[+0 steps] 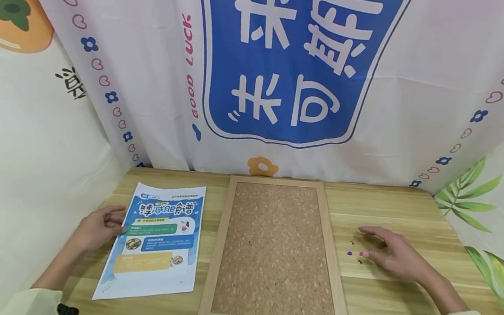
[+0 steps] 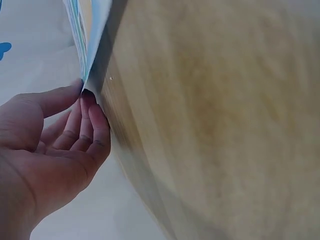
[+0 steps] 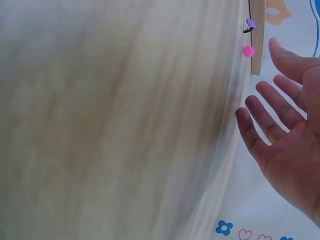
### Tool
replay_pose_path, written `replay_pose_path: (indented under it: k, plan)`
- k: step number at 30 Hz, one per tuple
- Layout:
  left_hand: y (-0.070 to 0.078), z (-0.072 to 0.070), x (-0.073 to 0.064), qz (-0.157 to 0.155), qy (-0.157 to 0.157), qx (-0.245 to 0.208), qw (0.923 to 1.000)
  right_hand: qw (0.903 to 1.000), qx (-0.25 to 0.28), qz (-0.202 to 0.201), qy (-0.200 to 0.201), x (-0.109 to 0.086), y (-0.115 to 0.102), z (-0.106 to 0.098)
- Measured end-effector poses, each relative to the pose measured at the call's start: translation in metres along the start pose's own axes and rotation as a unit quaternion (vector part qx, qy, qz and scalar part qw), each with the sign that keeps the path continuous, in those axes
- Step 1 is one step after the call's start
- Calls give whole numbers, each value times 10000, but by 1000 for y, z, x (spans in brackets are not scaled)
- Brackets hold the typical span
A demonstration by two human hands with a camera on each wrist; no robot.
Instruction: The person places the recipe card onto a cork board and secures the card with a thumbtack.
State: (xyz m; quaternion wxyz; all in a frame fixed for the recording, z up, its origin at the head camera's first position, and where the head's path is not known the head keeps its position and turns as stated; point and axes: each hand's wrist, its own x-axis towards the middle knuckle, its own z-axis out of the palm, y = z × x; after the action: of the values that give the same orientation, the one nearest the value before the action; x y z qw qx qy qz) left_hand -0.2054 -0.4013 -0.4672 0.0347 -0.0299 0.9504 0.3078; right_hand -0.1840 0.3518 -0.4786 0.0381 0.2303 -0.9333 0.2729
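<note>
A printed poster sheet point(image 1: 154, 249) with blue, green and yellow blocks lies at the left of the wooden table. My left hand point(image 1: 98, 228) pinches its left edge, the thumb on top and fingertips tucked under, as the left wrist view shows at the paper edge point(image 2: 85, 82). To the right, my right hand point(image 1: 394, 252) is held low over the table with fingers spread and nothing in it. Close by its thumb lie a few small thumbtacks, among them a purple one point(image 1: 349, 253). A pink thumbtack point(image 3: 248, 51) shows in the right wrist view.
Between the hands lies a corkboard point(image 1: 276, 259) in a pale wooden frame, upright to me on the table point(image 1: 392, 205). A printed white curtain point(image 1: 155, 134) with a blue sign hangs right behind the table's far edge and along both sides.
</note>
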Motion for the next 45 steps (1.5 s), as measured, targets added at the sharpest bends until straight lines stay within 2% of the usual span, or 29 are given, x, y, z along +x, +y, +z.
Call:
replay_pose_path:
  k: [6,10,23,32,45]
  plan:
    - [1,0,-3,165,254,-106,9995,9998,163,-23,-88,5,0,2]
    - [3,-2,-5,101,286,-283,9991,9996,214,16,-162,7,1,2]
    - [16,-11,-9,-67,-201,-1092,9938,9996,250,-43,-128,15,4,6]
    - [21,-21,-10,-79,-379,-1757,9837,9987,446,58,-223,20,6,7]
    - [28,-33,-14,39,-268,-2440,9694,9967,734,59,-347,24,5,5]
